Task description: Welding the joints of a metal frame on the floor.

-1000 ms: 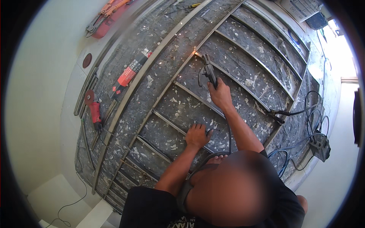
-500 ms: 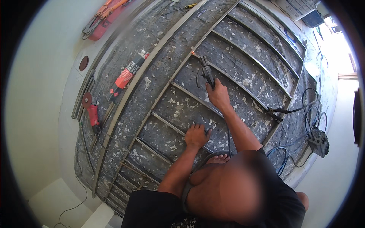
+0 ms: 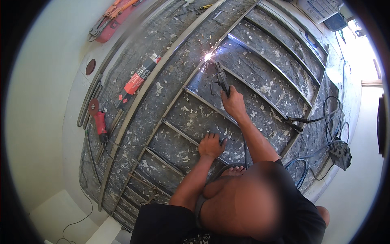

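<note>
In my right hand (image 3: 233, 102) is a black welding electrode holder (image 3: 222, 79), with my fingers wrapped round its handle. Bright sparks and a white glare (image 3: 208, 56) burst at the joint of a crossbar and the long side rail of a metal frame (image 3: 174, 100). The glare hides the rod's tip. Lower down, my left hand (image 3: 210, 146) lies over another crossbar (image 3: 180, 132), its fingers bent past the bar and its thumb out to the side. A ground clamp (image 3: 295, 123) grips the frame at the right.
An angle grinder (image 3: 99, 122) and a red-and-black electrode box (image 3: 138, 80) lie left of the frame, beyond a loose long bar (image 3: 140, 94). Bolt cutters (image 3: 109, 18) rest on a red case at the upper left. Cables (image 3: 300, 166) coil beside a dark unit (image 3: 340, 153) at the right.
The small orange glow at the joint has become a bright arc with flying sparks and bluish light on nearby bars. Both hands stay almost where they were.
</note>
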Demonstrator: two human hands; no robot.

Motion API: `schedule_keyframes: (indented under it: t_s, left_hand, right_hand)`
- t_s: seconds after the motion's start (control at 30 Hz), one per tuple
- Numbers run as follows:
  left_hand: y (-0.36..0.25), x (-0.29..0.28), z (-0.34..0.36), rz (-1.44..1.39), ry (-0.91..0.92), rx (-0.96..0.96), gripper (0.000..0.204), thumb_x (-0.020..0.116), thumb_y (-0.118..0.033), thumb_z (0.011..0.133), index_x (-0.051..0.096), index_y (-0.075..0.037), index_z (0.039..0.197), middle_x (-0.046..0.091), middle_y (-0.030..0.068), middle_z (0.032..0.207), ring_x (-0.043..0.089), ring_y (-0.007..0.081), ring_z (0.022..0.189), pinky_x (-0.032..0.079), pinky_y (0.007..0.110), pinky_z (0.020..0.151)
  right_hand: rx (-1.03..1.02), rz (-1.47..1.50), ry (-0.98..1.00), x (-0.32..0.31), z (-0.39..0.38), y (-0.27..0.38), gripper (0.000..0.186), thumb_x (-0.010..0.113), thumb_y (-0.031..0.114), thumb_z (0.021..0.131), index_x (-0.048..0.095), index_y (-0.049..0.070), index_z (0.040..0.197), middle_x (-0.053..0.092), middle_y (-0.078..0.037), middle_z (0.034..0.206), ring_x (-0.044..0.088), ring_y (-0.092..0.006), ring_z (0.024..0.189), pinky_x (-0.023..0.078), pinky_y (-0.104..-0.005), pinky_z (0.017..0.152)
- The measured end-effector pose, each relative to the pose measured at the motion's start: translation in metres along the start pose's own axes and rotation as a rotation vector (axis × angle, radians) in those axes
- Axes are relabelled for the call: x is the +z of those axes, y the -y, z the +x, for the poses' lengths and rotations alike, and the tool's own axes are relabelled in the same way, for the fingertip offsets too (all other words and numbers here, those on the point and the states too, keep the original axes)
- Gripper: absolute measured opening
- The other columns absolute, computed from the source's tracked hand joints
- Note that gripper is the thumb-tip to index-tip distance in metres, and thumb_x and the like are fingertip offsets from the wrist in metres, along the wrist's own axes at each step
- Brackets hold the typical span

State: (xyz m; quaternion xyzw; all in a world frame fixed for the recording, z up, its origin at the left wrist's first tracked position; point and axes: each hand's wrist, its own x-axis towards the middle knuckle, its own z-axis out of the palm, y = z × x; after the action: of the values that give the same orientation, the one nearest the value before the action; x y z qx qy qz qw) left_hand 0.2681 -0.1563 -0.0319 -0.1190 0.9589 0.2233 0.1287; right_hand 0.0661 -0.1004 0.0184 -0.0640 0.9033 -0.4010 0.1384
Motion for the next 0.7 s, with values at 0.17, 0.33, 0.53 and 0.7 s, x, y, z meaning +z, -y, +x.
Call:
schedule_keyframes:
  t_s: [0.17, 0.33, 0.53, 0.7]
  left_hand:
    - [-0.0003, 0.0005, 0.0004, 0.009, 0.010, -0.023, 0.044, 0.065, -0.051, 0.086, 0.067, -0.007, 0.091, 0.067, 0.0159, 0.095, 0.064, 0.0362, 0.094, 0.053, 0.046, 0.081]
    - [-0.0006, -0.0008, 0.0002, -0.001, 0.079, -0.062, 0.045, 0.064, -0.051, 0.087, 0.066, -0.007, 0.092, 0.067, 0.0155, 0.095, 0.065, 0.0362, 0.093, 0.054, 0.046, 0.081]
    - [-0.0004, -0.0021, 0.0003, 0.001, 0.015, -0.013, 0.047, 0.062, -0.052, 0.088, 0.066, -0.006, 0.093, 0.067, 0.0165, 0.096, 0.064, 0.0365, 0.095, 0.053, 0.047, 0.083]
    - [-0.0006, -0.0024, 0.0009, 0.012, 0.056, -0.021, 0.048, 0.062, -0.053, 0.088, 0.066, -0.005, 0.093, 0.067, 0.0165, 0.097, 0.063, 0.0361, 0.098, 0.053, 0.047, 0.084]
  right_hand:
    - [0.004, 0.001, 0.005, 0.0008, 0.0001, -0.0020, 0.034, 0.064, 0.030, 0.091, 0.054, -0.002, 0.095, 0.063, -0.034, 0.079, 0.061, -0.0544, 0.080, 0.046, -0.0604, 0.071]
    - [-0.011, -0.011, -0.018, 0.0034, 0.0021, -0.0037, 0.033, 0.064, 0.029, 0.092, 0.054, -0.001, 0.097, 0.063, -0.034, 0.079, 0.061, -0.0544, 0.081, 0.046, -0.0606, 0.070]
    - [0.032, 0.045, -0.017, 0.0011, -0.0017, 0.0008, 0.033, 0.063, 0.029, 0.092, 0.054, -0.002, 0.097, 0.063, -0.033, 0.079, 0.061, -0.0541, 0.080, 0.045, -0.0596, 0.070]
    - [0.060, 0.019, 0.003, 0.0010, -0.0011, 0.0035, 0.033, 0.063, 0.030, 0.092, 0.054, -0.002, 0.096, 0.063, -0.034, 0.079, 0.060, -0.0544, 0.081, 0.045, -0.0595, 0.071]
